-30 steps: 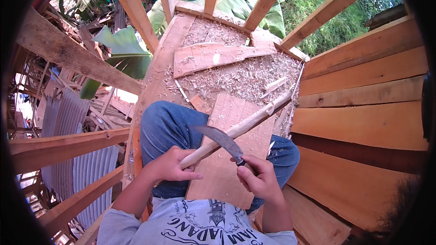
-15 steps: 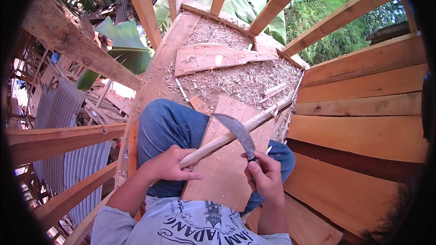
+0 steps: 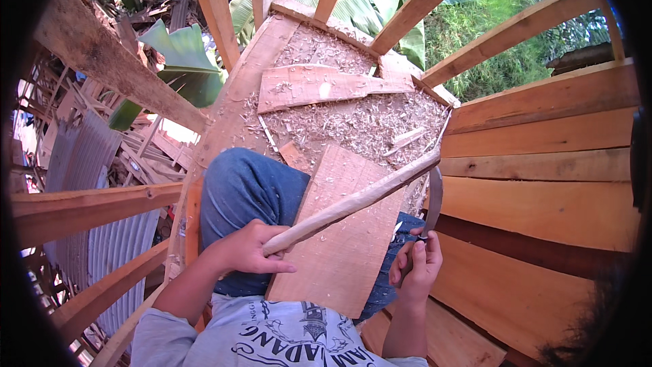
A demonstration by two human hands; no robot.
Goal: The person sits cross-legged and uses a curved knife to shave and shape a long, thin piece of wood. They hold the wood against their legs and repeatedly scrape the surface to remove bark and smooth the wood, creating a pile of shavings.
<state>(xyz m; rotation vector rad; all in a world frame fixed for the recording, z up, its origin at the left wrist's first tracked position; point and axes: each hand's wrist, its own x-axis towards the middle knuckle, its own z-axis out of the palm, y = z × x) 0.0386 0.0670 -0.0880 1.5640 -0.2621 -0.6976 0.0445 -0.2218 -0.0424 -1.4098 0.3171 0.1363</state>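
Fingers of the left hand (image 3: 251,248) are wrapped around the near end of a pale whittled stick (image 3: 360,198), with one digit stretched out past it toward the right. The right hand (image 3: 418,268) is closed on the dark handle of a curved knife (image 3: 435,197), whose blade stands up out of the fist and bends toward the far end of the stick. Blade tip and stick end meet in this view; whether they touch cannot be told.

From the left hand the stick slants away, up and to the right, passing over a flat wooden plank (image 3: 339,231) that lies lengthwise on the lap, between legs in blue jeans (image 3: 248,190). Most of the stick's length is well apart from the right hand, which is just beyond the plank's right edge.

Low edging boards (image 3: 333,27) close off the far end of the wooden floor, and inside them wood shavings (image 3: 353,119) are thickly scattered. Among these lie a tapered board (image 3: 299,88), a thin wood strip (image 3: 268,133), a small offcut (image 3: 294,156) and some pale slivers (image 3: 407,138). To the right rises a plank wall (image 3: 536,197); outside, at the left, are corrugated sheets (image 3: 125,258) and a banana leaf (image 3: 180,54).
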